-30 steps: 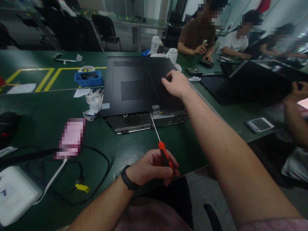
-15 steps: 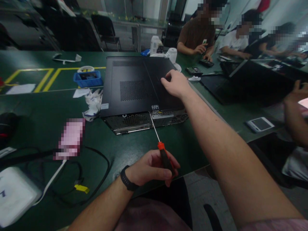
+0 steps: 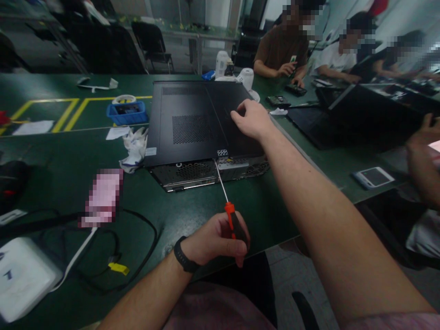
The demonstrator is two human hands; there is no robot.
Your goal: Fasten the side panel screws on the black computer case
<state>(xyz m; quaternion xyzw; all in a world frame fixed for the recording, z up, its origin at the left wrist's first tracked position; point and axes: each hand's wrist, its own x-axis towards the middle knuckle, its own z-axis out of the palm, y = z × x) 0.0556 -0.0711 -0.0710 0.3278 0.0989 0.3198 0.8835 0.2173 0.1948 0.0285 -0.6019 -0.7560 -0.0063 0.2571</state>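
A black computer case lies on its side on the green table, its rear panel towards me. My left hand is wrapped round the orange and black handle of a screwdriver. The tip of its shaft meets the upper edge of the rear panel, near a patterned label; the screw itself is too small to make out. On the right part of the top cover rests my right hand, holding nothing, thumb apart from the bent fingers, which are partly hidden.
Left of the case are a white glove and a blue bin. Nearer me lie black cables, a pixelated pink object and a white box. A phone-like device lies right. Co-workers sit beyond.
The fingers of my left hand have shifted and closed further round the screwdriver handle, which has turned slightly. My right hand stays on the case.
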